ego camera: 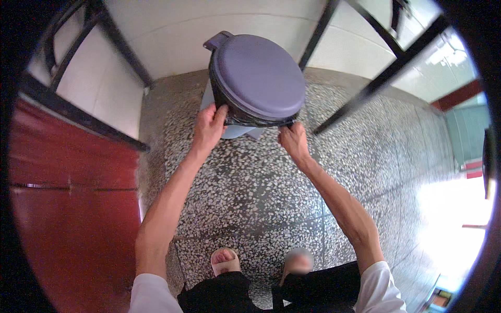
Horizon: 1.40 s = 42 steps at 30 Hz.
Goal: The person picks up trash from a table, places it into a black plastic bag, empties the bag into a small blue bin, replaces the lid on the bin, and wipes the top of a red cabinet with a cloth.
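Note:
A pedal bin with a round grey-purple lid [260, 74] stands before me on the floor, its lid down. A black plastic bag [250, 119] shows around the rim under the lid. The pale bin body [236, 132] appears below it, mostly hidden by the lid and bag. My left hand [211, 124] pinches the bag's edge at the near left of the rim. On the near right, my right hand [294, 141] is closed on the bag's edge. Beneath the bin's front a small grey-purple piece [255, 134], possibly the pedal, sticks out.
Black frame legs [352, 94] stand to the right of the bin, with another dark frame [123, 49] at the left. Red panels [74, 234] border my left side. A pale wall [176, 35] rises behind the bin. My feet in open sandals rest on the speckled terrazzo floor [254, 187].

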Available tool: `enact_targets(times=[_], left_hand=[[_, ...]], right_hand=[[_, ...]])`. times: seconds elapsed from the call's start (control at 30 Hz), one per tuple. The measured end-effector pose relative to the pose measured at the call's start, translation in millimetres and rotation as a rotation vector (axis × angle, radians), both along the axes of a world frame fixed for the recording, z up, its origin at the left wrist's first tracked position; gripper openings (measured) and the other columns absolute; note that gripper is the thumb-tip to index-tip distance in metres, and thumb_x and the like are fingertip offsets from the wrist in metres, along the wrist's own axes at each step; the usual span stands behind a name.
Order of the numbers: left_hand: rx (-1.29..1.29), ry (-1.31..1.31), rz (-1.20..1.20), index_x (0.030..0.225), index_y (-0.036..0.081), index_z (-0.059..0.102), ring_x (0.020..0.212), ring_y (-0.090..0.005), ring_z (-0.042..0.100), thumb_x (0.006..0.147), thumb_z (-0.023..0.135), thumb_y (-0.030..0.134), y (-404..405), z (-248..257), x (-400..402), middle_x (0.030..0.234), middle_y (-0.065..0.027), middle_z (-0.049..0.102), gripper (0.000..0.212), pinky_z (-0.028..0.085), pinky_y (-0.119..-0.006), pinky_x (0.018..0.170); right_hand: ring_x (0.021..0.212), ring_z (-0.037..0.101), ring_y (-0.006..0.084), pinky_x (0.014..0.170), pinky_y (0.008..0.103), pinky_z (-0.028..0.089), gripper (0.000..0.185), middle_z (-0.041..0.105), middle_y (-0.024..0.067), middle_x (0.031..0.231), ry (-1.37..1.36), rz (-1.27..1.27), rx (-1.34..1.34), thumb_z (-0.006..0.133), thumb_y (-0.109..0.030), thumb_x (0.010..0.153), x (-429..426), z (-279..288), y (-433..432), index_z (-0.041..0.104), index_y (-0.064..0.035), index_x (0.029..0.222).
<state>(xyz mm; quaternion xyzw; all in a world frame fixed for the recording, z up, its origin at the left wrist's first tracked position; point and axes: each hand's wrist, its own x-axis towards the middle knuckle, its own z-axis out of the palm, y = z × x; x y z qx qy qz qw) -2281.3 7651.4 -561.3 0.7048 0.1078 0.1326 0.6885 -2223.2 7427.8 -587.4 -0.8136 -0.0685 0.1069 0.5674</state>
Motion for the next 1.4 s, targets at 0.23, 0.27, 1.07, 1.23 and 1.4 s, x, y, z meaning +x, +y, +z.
enact_targets(times=[0.23,0.27,1.07,1.23,1.4], left_hand=[[0.324,0.084,-0.011,0.094,0.000,0.053,0.050,-0.0098,0.050,0.096,0.036,0.015,-40,0,14,0.069,-0.0025,0.055,0.022,0.045,-0.026,0.049],[0.221,0.128,0.010,0.095,-0.001,0.051,0.052,-0.0109,0.051,0.096,0.035,0.014,-57,3,6,0.074,-0.0045,0.056,0.022,0.045,-0.027,0.050],[-1.208,0.068,-0.076,0.098,0.009,0.050,0.064,-0.0120,0.047,0.091,0.050,0.014,-133,-34,-54,0.088,-0.0028,0.055,0.009,0.039,-0.024,0.054],[0.003,-0.221,-0.158,0.099,0.000,0.049,0.079,-0.0194,0.055,0.085,0.060,0.031,-146,-32,-60,0.097,-0.0088,0.058,0.036,0.045,-0.035,0.068],[0.707,0.110,-0.086,0.065,-0.007,0.055,0.065,-0.0421,0.057,0.086,0.056,0.034,-129,-28,-54,0.068,-0.0301,0.055,0.046,0.043,-0.046,0.057]], right_hand=[[0.054,0.055,0.0276,0.051,0.0386,0.043,0.019,0.051,0.0205,0.056,-0.328,-0.131,-0.165,0.049,-0.010,0.073,1,61,-12,0.047,0.0066,0.065],[0.056,0.054,0.0322,0.054,0.0413,0.043,0.019,0.052,0.0221,0.058,-0.570,-0.094,-0.214,0.049,-0.010,0.073,7,48,-19,0.048,0.0067,0.065],[0.103,0.052,0.0310,0.087,0.0446,0.045,0.031,0.055,0.0172,0.109,0.845,-0.284,1.215,0.034,-0.005,0.079,-44,5,-63,0.048,0.0027,0.105],[0.089,0.059,0.0281,0.080,0.0376,0.047,0.028,0.061,0.0135,0.101,0.549,-0.419,0.857,0.042,-0.010,0.080,-54,-10,-43,0.055,0.0042,0.101],[0.080,0.058,0.0430,0.070,0.0443,0.049,0.018,0.059,0.0284,0.081,-0.219,-0.089,-0.463,0.053,-0.014,0.079,-75,9,-18,0.058,0.0034,0.079]])
